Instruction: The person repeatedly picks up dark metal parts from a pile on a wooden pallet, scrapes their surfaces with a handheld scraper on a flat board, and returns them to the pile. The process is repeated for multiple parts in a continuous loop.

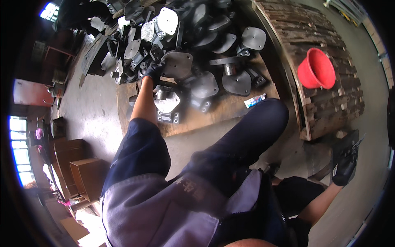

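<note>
Metal plate (177, 66): grey, round-cornered, pierced by small holes; it sits among similar parts over the wooden board (214, 119), left of centre and back from the near edge.
Handling: I judge it heavy for its size, stiff and hardly fragile; its smooth face may slip under a glove.
Point of hold: I favour the rim at a rounded end, thumb above and fingers below.
Left hand (154, 72): gloved, against the plate's left end; dark on dark, so I cannot tell whether the fingers clamp it.
Left forearm (142, 101): bare, reaching forward near the board's left edge.
Right hand (345, 168): gloved, well beyond the board's right edge, at a dark flat object (345, 145); I cannot tell its grip.
Right forearm (320, 206): angled outward to the right.
</note>
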Demonstrator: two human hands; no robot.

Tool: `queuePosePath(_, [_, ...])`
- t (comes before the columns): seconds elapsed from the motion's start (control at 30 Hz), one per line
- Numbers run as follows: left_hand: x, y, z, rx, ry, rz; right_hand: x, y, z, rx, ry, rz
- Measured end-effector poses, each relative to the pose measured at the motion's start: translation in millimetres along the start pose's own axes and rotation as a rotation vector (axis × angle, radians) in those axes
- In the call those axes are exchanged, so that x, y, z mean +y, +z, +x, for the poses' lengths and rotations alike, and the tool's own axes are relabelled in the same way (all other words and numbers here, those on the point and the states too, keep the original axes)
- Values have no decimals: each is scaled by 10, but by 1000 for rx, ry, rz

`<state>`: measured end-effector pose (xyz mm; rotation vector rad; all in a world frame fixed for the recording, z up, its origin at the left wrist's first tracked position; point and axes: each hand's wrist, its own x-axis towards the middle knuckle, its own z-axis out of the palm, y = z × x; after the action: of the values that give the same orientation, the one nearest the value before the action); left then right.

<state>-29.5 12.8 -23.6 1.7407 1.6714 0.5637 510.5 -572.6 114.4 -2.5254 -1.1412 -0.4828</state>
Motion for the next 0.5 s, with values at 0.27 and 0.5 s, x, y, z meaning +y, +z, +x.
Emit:
queuePosePath(0.27, [-565,181,440,41,-11,17,684,288,-286,-77,454,914])
queuePosePath(0.5, [141,264,52,-211,-62,-345,573,170,-262,-196,555,1158])
